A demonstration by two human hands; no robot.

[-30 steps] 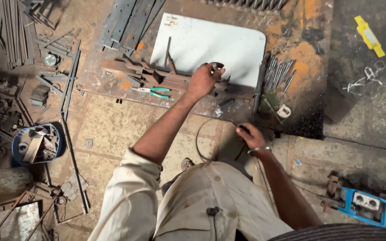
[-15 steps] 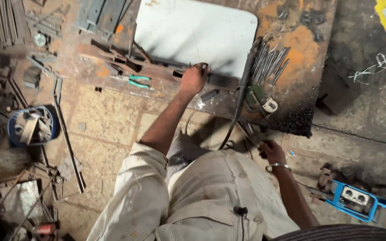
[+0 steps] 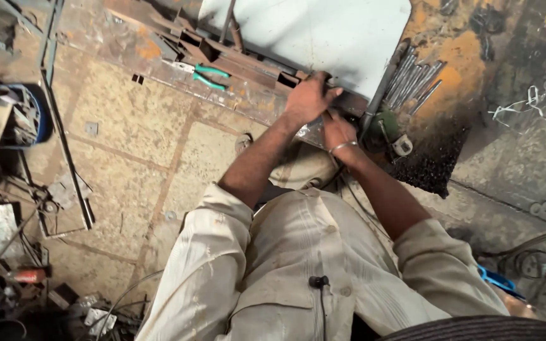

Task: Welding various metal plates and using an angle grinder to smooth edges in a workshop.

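Note:
My left hand (image 3: 311,96) reaches forward and curls its fingers over the edge of a rusty steel frame (image 3: 235,66), right where a white metal sheet (image 3: 311,28) lies on it. My right hand (image 3: 337,131), with a thin bracelet on the wrist, is pressed against the same frame just under the left hand. The right hand's fingers are hidden, so what it holds does not show. Green-handled pliers (image 3: 206,74) lie on the frame to the left of both hands.
A bundle of steel rods (image 3: 412,76) and a dark pipe (image 3: 383,82) lie right of the hands, above a green power tool (image 3: 385,123) and black filings (image 3: 431,167). A blue bucket (image 3: 7,117) of metal parts stands left. Cables (image 3: 532,259) trail at right.
My right hand has come up from the floor by the cable to the frame, beside the left hand. The left hand stays on the frame. The view has moved closer.

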